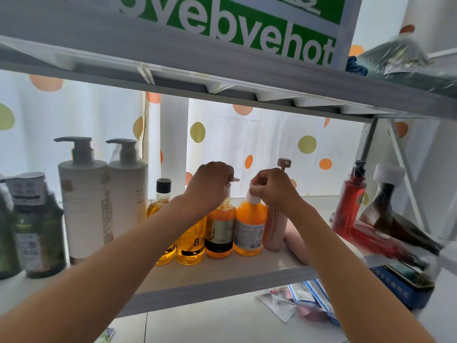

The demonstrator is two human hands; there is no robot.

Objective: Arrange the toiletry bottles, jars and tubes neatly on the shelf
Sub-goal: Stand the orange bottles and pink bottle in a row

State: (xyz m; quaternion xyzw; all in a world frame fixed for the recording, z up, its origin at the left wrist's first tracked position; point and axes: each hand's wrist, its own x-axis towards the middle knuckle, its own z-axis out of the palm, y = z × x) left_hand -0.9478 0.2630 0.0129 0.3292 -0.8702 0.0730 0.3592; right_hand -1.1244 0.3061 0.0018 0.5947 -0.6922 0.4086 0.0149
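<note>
Two hands on pump heads, middle of white shelf board (pixel 222 280). Left hand (pixel 212 184): fingers curled round pump of amber-orange plastic bottle with gold-black label (pixel 220 231). Right hand (pixel 272 186): fingers pinching white pump of opaque orange bottle with white label (pixel 248 229). Bottles upright, touching, in row. Advice: turn nozzles same way, labels forward, bases flush with neighbours; avoid knocking pink bottle (pixel 274 226) just beside.

Both forearms reach forward and upward, bare, converging toward centre. Left hand (pixel 211 184) knuckles up, fingers curled downward, pinching. Right hand (pixel 274 188) just beside it, fingers curled, thumb and fingertips pinched together. Hands apart, not touching.
</note>
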